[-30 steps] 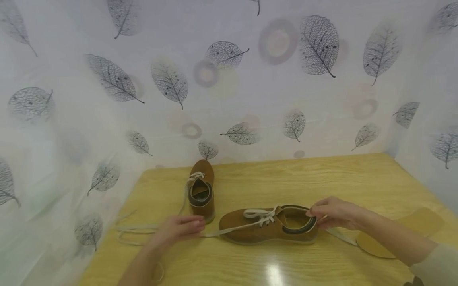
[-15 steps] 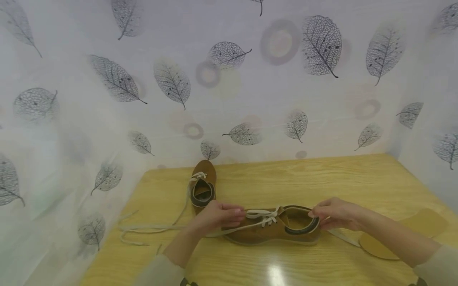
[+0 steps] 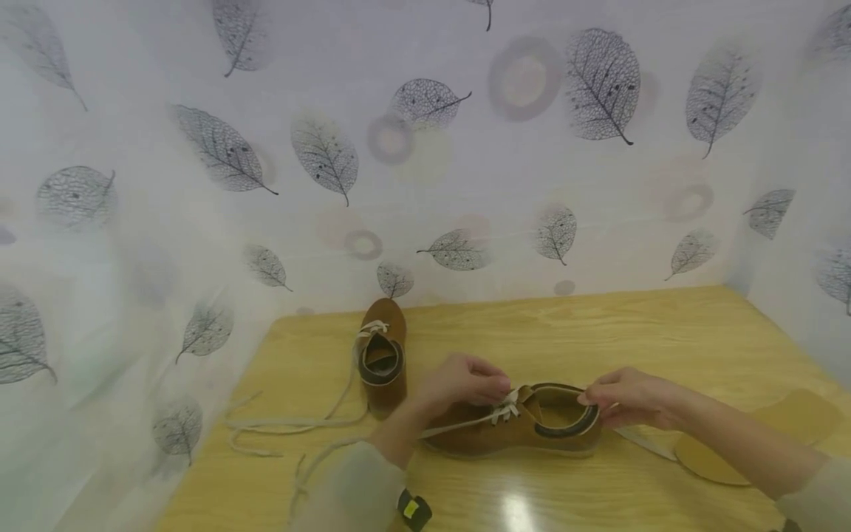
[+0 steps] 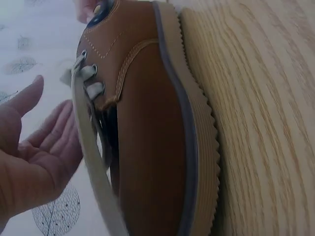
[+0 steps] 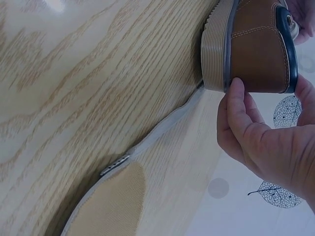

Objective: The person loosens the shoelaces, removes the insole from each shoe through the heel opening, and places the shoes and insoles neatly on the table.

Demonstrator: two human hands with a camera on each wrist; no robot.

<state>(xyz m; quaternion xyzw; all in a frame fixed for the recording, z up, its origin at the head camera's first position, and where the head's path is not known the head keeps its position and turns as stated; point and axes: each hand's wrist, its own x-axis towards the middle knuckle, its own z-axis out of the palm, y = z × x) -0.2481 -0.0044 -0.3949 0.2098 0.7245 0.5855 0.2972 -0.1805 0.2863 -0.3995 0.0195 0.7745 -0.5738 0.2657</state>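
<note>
A brown leather shoe [image 3: 479,441] with off-white laces [image 4: 88,132] stands on its sole on the wooden table, toe to the left. My right hand [image 3: 631,399] grips its heel, thumb at the dark collar and fingers against the outside, as the right wrist view shows [image 5: 266,132]. Over the shoe's front, near the lacing, is my left hand [image 3: 465,384]. In the left wrist view its thumb and fingers are spread apart beside a lace, holding nothing that I can see. Some of the lacing is hidden behind this hand in the head view.
A second brown shoe [image 3: 384,325] stands farther back on the left, toe away. Loose laces [image 3: 299,423] lie at left. On the right is a tan insole-shaped piece [image 3: 791,417]; a narrow pale strip [image 5: 167,123] runs from it toward the heel.
My left hand has moved right, from left of the toe to above the laces. The right hand keeps its grip on the heel, and the shoe stays in place.
</note>
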